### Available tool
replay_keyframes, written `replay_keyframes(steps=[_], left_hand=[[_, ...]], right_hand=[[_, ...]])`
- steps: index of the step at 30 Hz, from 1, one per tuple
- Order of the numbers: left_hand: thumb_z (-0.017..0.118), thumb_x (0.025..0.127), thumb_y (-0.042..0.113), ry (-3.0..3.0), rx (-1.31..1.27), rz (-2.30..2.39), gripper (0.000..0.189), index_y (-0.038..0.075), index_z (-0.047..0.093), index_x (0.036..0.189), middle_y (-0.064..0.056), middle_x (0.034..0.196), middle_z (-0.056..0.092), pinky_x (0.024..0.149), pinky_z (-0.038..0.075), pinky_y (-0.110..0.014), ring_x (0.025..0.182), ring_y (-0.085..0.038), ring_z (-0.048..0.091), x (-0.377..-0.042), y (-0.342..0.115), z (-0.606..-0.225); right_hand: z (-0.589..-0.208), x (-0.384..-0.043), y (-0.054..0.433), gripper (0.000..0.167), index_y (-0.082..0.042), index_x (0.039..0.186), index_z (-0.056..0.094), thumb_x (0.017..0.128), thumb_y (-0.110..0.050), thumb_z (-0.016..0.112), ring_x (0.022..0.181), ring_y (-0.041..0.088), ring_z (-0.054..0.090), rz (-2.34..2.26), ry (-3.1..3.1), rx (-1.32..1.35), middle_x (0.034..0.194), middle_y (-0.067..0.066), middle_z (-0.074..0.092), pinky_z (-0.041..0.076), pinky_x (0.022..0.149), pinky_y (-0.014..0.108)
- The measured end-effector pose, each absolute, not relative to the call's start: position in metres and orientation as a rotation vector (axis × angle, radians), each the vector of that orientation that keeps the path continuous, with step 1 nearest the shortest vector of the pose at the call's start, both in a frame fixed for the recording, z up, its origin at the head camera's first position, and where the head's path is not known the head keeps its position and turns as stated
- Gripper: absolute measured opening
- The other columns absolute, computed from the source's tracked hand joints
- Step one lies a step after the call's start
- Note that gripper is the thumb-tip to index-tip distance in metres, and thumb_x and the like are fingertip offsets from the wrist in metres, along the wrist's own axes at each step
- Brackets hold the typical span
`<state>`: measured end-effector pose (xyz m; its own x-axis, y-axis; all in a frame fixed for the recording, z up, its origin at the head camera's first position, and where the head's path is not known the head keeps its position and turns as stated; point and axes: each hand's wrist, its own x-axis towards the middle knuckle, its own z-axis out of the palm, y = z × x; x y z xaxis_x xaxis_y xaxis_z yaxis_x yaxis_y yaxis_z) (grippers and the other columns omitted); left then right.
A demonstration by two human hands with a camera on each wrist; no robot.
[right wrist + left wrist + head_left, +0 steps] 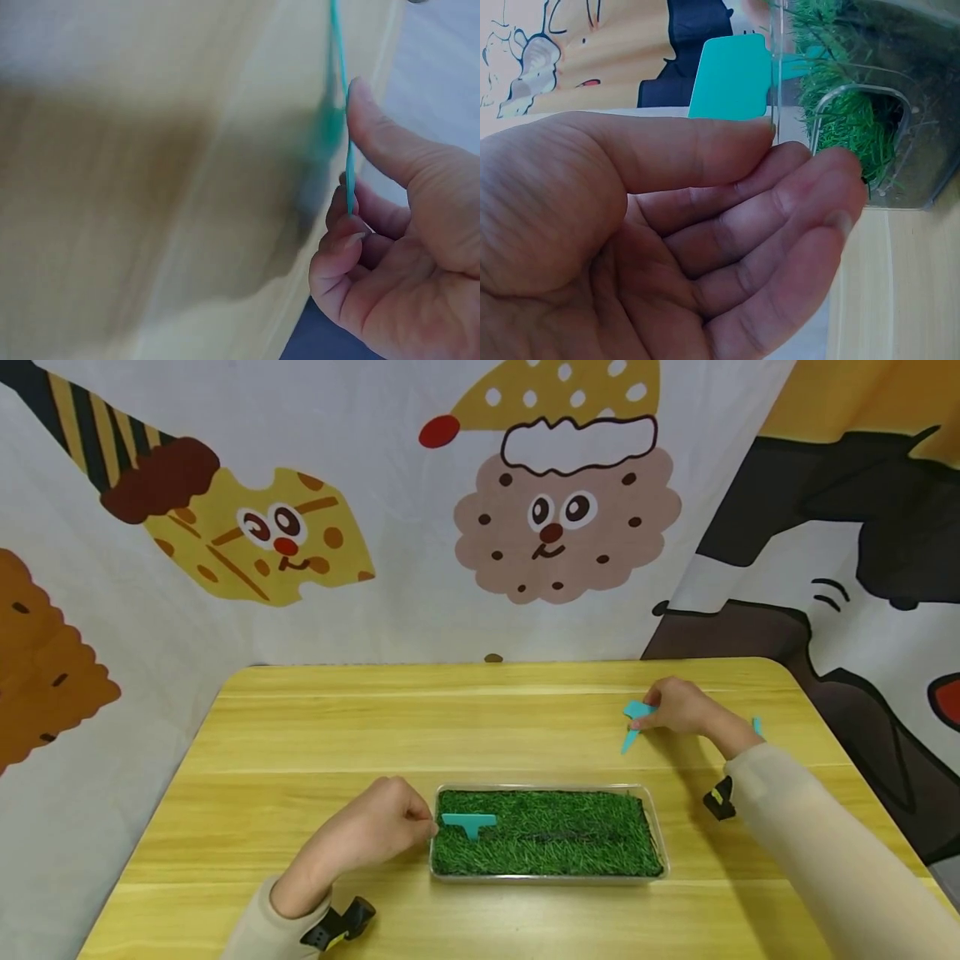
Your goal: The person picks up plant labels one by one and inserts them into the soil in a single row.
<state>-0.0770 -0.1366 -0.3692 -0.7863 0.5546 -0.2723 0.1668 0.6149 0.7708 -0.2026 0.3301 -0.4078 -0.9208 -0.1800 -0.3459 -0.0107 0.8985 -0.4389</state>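
Observation:
A clear plastic box (551, 879) filled with green artificial grass (555, 852) sits on the table. At its left end, my left hand (386, 818) has its thumb and curled fingers at the rim, gripping the edge. A teal T-shaped plant label (469, 820) stands in the grass near that end; its flat head also shows beyond the thumb in the left wrist view. Toward the back right, my right hand (678, 706) pinches another teal plant label (632, 739) between thumb and fingers, pointed stem downward. The right wrist view shows this label (350, 180) edge-on.
One more teal piece (757, 727) lies on the table (337, 718) at the right, partly hidden behind the right wrist. A curtain (405, 618) printed with cartoon food hangs behind the table's back edge.

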Motion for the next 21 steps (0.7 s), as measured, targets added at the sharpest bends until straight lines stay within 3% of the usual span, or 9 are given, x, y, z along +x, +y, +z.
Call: replay_keyframes(steps=[9,15,21], left_hand=[[0.070,0.096,0.006,2.347,0.546,1.041,0.033,0.011,0.070,0.064,0.009,0.053,0.042,0.045,0.027,-0.018,0.048,-0.007,0.032,-0.076,-0.137,-0.368],[0.071,0.096,0.006,2.350,0.553,1.048,0.033,0.011,0.070,0.064,0.008,0.053,0.041,0.045,0.026,-0.019,0.049,-0.007,0.032,-0.076,-0.137,-0.368],[0.071,0.096,0.007,2.346,0.540,1.050,0.034,0.010,0.068,0.063,0.009,0.053,0.041,0.045,0.026,-0.018,0.048,-0.007,0.031,-0.076,-0.136,-0.368]], right_hand=[[-0.392,-0.201,0.334,0.023,-0.001,0.095,0.074,0.097,-0.024,0.078,0.077,0.021,0.051,-0.757,2.636,-0.246,0.088,0.006,0.069,0.044,0.067,0.035],[-0.379,-0.195,0.336,0.018,-0.004,0.094,0.075,0.101,-0.021,0.073,0.068,0.020,0.050,-0.838,2.571,-0.252,0.081,0.005,0.068,0.045,0.063,0.032],[-0.365,-0.188,0.335,0.017,-0.003,0.100,0.075,0.104,-0.017,0.067,0.080,0.030,0.064,-0.853,2.577,-0.276,0.086,0.005,0.070,0.054,0.070,0.039]])
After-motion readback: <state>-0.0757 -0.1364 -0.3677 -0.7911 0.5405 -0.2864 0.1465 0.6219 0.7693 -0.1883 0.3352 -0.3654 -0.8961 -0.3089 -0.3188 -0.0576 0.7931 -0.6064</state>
